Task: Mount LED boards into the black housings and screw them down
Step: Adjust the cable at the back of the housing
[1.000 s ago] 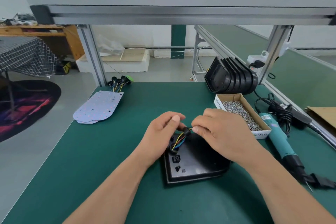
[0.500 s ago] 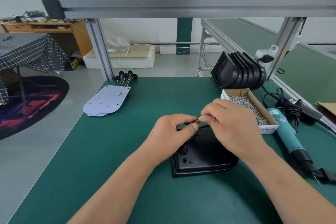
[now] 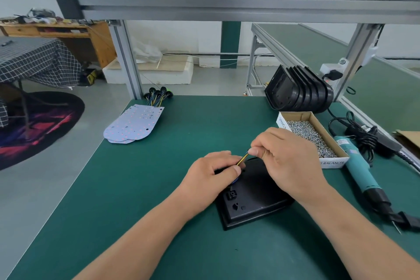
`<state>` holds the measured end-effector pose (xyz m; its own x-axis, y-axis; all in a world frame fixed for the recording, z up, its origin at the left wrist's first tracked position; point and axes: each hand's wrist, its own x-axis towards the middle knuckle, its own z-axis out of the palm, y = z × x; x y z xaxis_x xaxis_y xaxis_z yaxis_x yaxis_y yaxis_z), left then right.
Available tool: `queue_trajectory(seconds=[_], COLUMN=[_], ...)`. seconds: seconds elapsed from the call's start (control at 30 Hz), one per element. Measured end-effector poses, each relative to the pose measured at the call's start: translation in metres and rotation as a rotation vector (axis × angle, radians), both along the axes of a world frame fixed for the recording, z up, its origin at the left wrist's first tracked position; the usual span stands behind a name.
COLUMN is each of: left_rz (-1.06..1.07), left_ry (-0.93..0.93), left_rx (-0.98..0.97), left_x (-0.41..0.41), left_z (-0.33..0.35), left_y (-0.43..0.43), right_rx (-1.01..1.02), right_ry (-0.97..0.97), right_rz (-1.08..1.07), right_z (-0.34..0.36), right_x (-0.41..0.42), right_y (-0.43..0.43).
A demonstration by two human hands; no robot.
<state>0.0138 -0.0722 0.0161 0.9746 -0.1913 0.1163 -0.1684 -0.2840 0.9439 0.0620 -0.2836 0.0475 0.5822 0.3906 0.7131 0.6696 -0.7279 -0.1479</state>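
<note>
broadly, the room was a grey-floored workshop, with one checked-cloth table (image 3: 38,61) and one dark round rug (image 3: 34,127) off to the left. one green bench mat (image 3: 136,200) lay under an aluminium frame (image 3: 227,4). at its back right sat one nested stack of black housings (image 3: 300,88) (five or six, hard to count). a single housing (image 3: 254,202) lay flat near the front, under both hands. one fanned stack of led boards (image 3: 134,124) lay back left, with one box of screws (image 3: 313,134) and one teal screwdriver (image 3: 359,166) on the right. the left hand (image 3: 211,177) and right hand (image 3: 286,157) each pinched the thin wires (image 3: 242,158) just above that housing.
</note>
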Motion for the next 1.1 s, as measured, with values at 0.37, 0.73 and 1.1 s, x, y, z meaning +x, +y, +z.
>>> queue_trajectory(seconds=[0.37,0.73,1.1], left_rz=[-0.034,-0.064,-0.134], left_ry=[0.021,0.094,0.094], left_rx=[0.004,-0.050,-0.198], left_x=[-0.001,-0.001,-0.005], left_z=[-0.005,0.001,0.007], left_y=[0.006,0.011,0.019], right_rx=[0.033,0.053,-0.100], right_ry=[0.053,0.085,-0.016], right_rz=[-0.026,-0.021,0.074], right_z=[0.001,0.005,0.018], right_x=[0.000,-0.003,-0.005], right_y=[-0.002,-0.002,-0.003])
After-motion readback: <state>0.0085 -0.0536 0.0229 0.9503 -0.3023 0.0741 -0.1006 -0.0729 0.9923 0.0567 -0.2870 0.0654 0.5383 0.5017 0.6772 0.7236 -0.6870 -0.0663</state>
